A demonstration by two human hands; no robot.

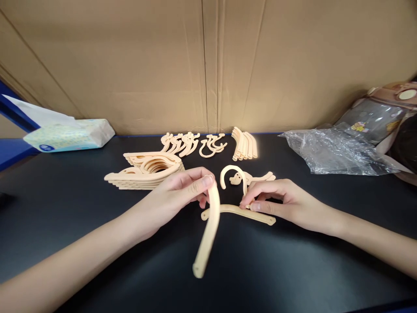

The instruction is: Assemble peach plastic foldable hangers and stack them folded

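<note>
Tube [209, 228] free end is nearest the lens, in the air in front of the bar [260, 216]. Its upper end is pinched between thumb and fingers of the left hand [182, 189], just left of the bar. The tube crosses the bar's left tip in view; touching or not, cannot tell. The bar lies flat on the black table [293, 269], mid-scene. Right hand [280, 200] fingertips clamp it at its middle, where the hook [233, 171] stands up from it; the other fingers are loosely curled. The work looks like mating tube to bar. My call: keep the bar pressed flat so it can't swivel, grip the tube close to the joining end, line that end up with the bar's tip before pushing, and push straight, not twisted. The long free end gives leverage, so a skewed push could bend or pop the joint. Behind-left of the bar is a stack of frames [146, 171]. Further behind the bar, at the cardboard [208, 65], are loose hooks [192, 143] and a bundle of spare tubes [244, 145]. Containers: a crumpled clear bag [332, 152] right-behind the bar looks flat, contents cannot tell. A tissue pack [70, 134] sits far left-behind, one sheet pulled up. A clear-walled jug [378, 113] with a brown lid is far right, inside not readable.
</note>
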